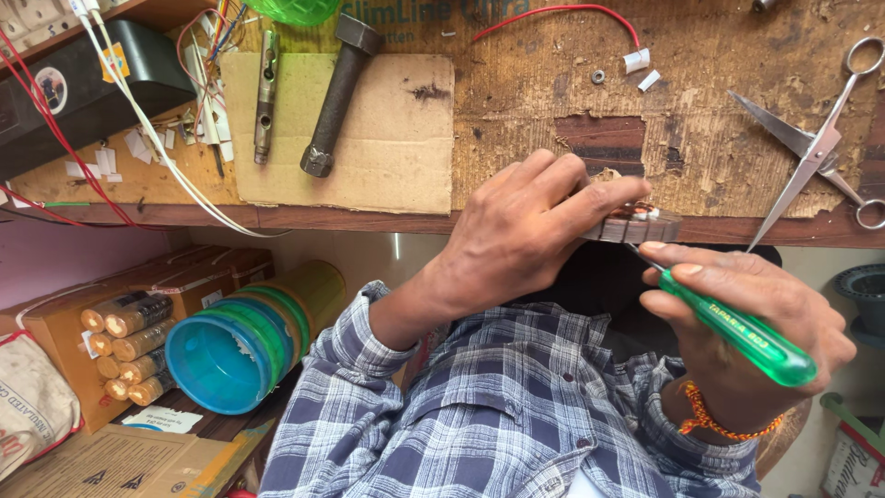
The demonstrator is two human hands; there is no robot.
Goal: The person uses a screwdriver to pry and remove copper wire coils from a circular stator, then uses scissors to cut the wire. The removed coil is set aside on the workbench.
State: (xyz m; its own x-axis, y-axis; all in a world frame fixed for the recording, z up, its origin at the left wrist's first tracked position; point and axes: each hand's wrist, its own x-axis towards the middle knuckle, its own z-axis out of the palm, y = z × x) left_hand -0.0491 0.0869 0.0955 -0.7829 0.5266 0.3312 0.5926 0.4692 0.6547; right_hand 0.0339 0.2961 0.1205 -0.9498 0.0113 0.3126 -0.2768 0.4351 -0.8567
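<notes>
Right now I have my left hand [525, 231] clamped on the coil [636, 224] at the counter [553, 83] edge, right hand [747, 323] gripping the screwdriver [737, 329] under it, so prying needs steady pressure.

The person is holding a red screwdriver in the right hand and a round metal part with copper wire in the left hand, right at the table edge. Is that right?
Not quite. The screwdriver in the right hand has a green handle, not red, as the head view shows. The rest holds: the left hand grips the round metal part with copper wire at the edge of the table.
</notes>
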